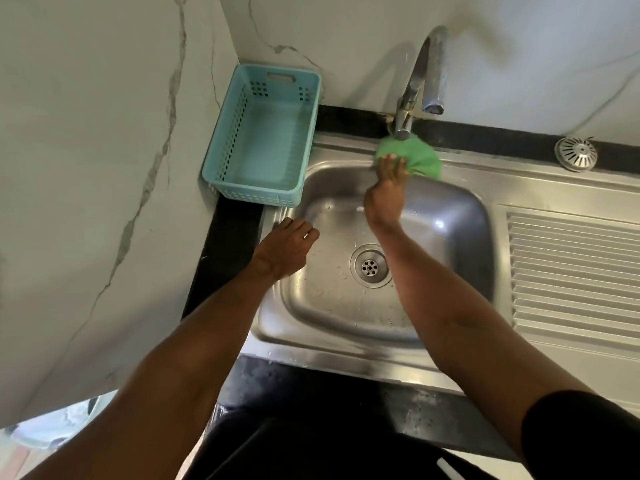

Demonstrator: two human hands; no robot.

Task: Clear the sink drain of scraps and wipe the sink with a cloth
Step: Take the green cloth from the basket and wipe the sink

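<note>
A steel sink (450, 216) fills the middle of the view, with its round drain (370, 266) in the basin floor. My right hand (386, 192) presses a green cloth (420, 157) against the sink's back rim, just below the base of the tap (417, 77). My left hand (285, 249) lies flat on the sink's left rim, fingers spread and holding nothing. A metal drain strainer (575, 153) lies on the rim at the back right, away from the drain. Small specks dot the basin floor.
A light blue plastic basket (263, 133) stands in the back left corner against the marble wall. The ribbed draining board (571, 271) lies right of the basin. A black counter edge runs along the front and left.
</note>
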